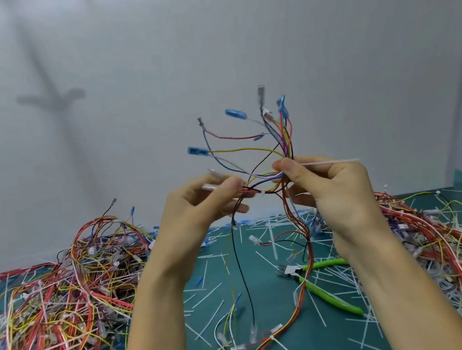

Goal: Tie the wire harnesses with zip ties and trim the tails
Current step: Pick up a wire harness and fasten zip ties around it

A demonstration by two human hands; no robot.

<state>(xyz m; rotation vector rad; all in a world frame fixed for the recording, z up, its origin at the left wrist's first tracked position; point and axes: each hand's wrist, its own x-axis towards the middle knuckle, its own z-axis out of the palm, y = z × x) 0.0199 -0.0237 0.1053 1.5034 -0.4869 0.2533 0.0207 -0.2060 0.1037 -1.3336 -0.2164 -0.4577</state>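
I hold a multicoloured wire harness (280, 139) up in front of me, its blue-sleeved terminals fanning upward and its red and black strands hanging to the mat. My left hand (198, 207) pinches the wires on the left side, with a clear connector at the fingertips. My right hand (326, 183) grips the bundle and a white zip tie (331, 161) whose tail sticks out to the right. Another zip tie (286, 346) is on the harness's lower part near the mat, tail uncut. Green-handled flush cutters (321, 285) lie on the mat under my right forearm.
A big heap of harnesses (51, 312) covers the left of the green cutting mat (322, 346). Another heap (461, 246) lies on the right. Several cut white zip-tie tails litter the mat's middle. A pale wall stands close behind.
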